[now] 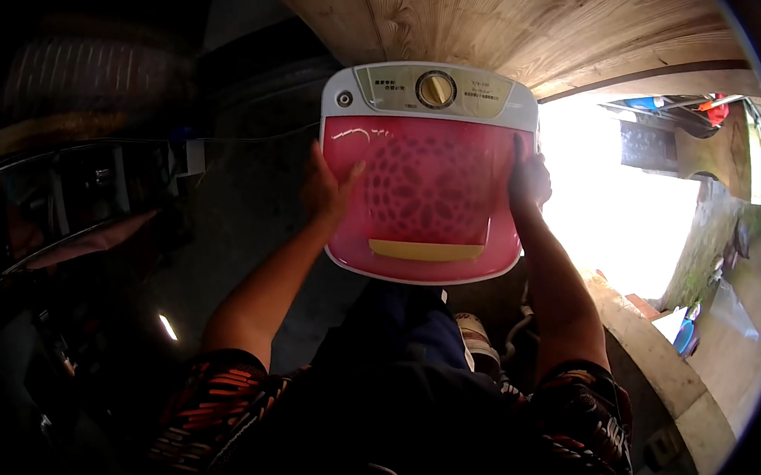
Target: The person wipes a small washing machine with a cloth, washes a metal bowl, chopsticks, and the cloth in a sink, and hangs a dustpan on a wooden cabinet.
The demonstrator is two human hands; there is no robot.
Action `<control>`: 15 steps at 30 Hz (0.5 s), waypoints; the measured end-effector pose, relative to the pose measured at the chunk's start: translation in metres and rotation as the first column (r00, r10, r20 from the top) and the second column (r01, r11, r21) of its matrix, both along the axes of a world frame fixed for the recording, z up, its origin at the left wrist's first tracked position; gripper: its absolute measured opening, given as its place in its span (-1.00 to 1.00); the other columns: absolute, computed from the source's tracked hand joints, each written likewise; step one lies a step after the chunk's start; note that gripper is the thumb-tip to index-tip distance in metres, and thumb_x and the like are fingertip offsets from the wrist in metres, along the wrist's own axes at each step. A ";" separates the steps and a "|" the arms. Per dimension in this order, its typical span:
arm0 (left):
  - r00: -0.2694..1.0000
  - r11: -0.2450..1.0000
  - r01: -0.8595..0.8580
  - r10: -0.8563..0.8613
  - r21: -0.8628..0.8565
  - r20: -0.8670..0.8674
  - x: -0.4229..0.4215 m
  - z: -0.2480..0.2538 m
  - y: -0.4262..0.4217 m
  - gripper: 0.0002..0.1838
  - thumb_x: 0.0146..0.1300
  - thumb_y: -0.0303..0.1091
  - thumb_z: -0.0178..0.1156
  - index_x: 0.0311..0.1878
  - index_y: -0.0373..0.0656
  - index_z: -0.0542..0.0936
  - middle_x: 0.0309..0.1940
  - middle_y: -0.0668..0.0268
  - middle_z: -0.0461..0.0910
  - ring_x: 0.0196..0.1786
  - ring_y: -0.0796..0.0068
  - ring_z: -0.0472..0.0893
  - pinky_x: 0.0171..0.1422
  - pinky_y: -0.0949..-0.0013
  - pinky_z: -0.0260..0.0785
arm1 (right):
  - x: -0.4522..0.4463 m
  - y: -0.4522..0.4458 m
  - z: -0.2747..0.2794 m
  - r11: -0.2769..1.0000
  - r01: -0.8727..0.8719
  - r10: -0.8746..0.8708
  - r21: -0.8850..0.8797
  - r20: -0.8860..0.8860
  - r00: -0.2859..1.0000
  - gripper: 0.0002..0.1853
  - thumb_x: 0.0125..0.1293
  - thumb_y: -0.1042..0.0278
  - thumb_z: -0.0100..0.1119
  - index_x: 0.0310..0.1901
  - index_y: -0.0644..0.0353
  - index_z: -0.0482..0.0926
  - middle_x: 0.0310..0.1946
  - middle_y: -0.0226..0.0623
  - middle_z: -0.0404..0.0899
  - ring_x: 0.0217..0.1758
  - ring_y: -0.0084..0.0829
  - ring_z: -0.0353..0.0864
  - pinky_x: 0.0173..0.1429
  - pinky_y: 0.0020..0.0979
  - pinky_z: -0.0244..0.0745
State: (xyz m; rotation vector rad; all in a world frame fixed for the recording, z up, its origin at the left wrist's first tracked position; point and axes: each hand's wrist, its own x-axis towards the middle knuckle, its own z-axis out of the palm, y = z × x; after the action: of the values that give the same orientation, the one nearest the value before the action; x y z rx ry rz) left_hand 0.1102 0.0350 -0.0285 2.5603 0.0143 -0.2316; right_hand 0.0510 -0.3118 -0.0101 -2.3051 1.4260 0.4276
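Note:
In the head view, a small spin dryer [427,258] faces me from above, with a pink see-through lid and a pale rim. Its control panel [382,94] runs across the far edge and carries a cream timer knob [436,90]. My left hand [327,185] grips the dryer's left side, thumb lying over the lid. On the opposite side, my right hand [530,177] holds the edge, its thumb pointing up along the lid. The undersides of the fingers are hidden. Whether the dryer rests on the floor or is lifted, I cannot tell.
A wooden panel [501,25] rises just beyond the dryer. To the right, a bright doorway [637,229] has a pale stone sill [679,382]. A rack [57,197] stands in shadow at left. A thin cord [255,139] runs leftward; my shoe [478,337] is below.

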 end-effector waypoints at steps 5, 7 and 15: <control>0.999 0.999 0.032 -0.033 0.024 0.006 0.001 -0.007 0.005 0.10 0.09 0.37 0.23 0.46 -0.28 0.10 0.15 -0.11 0.47 0.09 -0.06 0.57 0.12 0.06 0.44 | -0.004 0.001 -0.003 1.000 -0.011 0.011 -0.022 -0.003 1.000 0.01 0.31 -0.58 -0.43 0.11 0.43 0.46 -0.05 0.23 0.61 0.10 0.13 0.59 0.21 0.00 0.40; 0.999 0.999 0.036 -0.037 0.016 0.014 0.003 -0.002 0.004 0.10 0.09 0.37 0.23 0.46 -0.28 0.10 0.14 -0.11 0.47 0.09 -0.07 0.57 0.11 0.06 0.44 | -0.003 0.001 -0.004 1.000 -0.009 0.009 -0.020 0.013 1.000 0.01 0.31 -0.58 -0.42 0.10 0.43 0.47 -0.04 0.24 0.61 0.10 0.13 0.59 0.21 0.00 0.40; 1.000 0.999 0.017 -0.016 -0.027 0.025 0.004 -0.005 0.001 0.09 0.09 0.35 0.25 0.45 -0.28 0.10 0.13 -0.11 0.48 0.04 -0.08 0.59 0.07 0.06 0.46 | -0.002 -0.003 -0.008 1.000 -0.020 0.020 -0.016 0.028 0.999 -0.03 0.31 -0.57 -0.39 0.09 0.37 0.49 -0.04 0.21 0.60 0.10 0.14 0.58 0.22 -0.01 0.38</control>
State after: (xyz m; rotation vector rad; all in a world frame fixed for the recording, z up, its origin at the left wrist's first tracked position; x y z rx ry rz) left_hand 0.1138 0.0357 -0.0331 2.5367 -0.0193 -0.2043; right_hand 0.0489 -0.3146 -0.0177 -2.3307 1.3991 0.3894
